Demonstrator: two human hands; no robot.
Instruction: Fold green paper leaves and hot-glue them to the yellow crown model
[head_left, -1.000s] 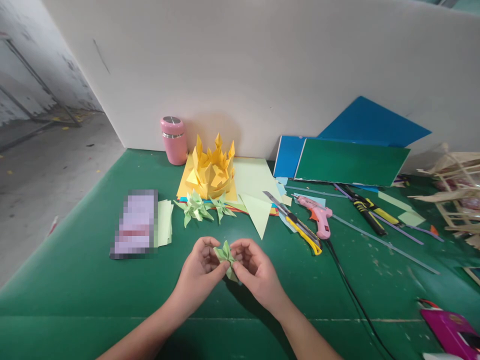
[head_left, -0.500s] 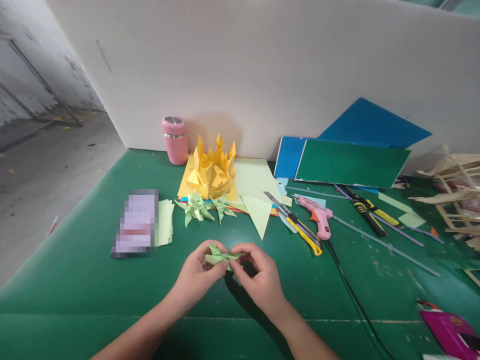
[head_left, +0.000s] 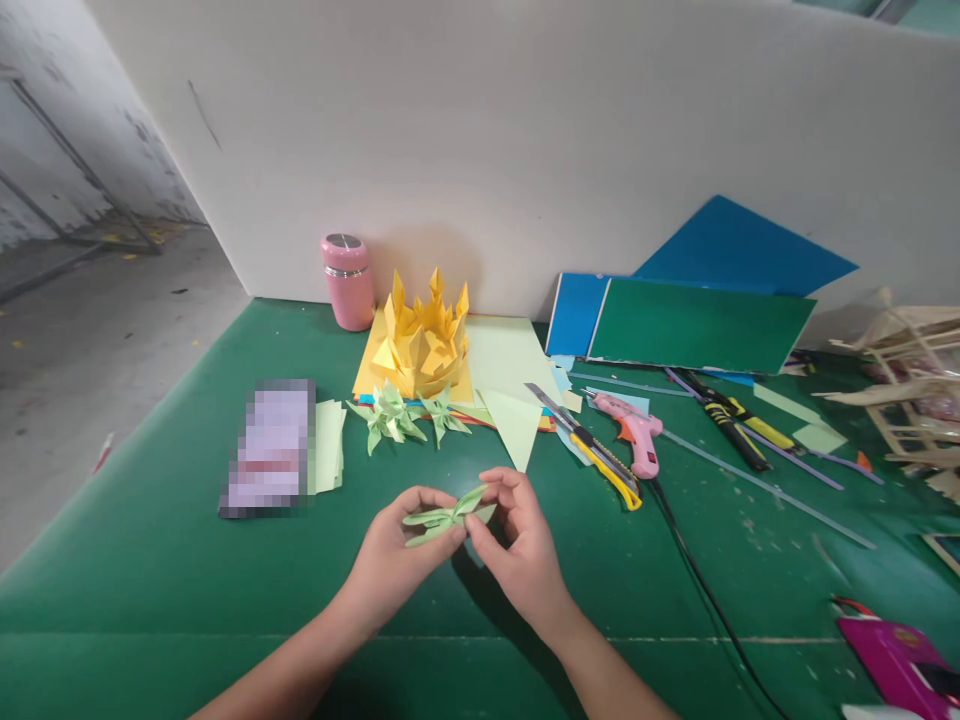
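Note:
Both my hands hold a small light-green folded paper flower just above the green table. My left hand pinches its left side with curled fingers. My right hand pinches the right side, fingertips on a petal. Beyond them lie two finished green paper flowers in front of a yellow folded paper crown.
A pink flask stands at the back wall. A green paper triangle, a yellow utility knife, a pink glue gun with black cord, blue and green boards, paper slips and wooden frames lie around.
The green flower has been turned and spread flatter, its petals now stretching sideways; both hands shifted slightly while keeping their pinch.

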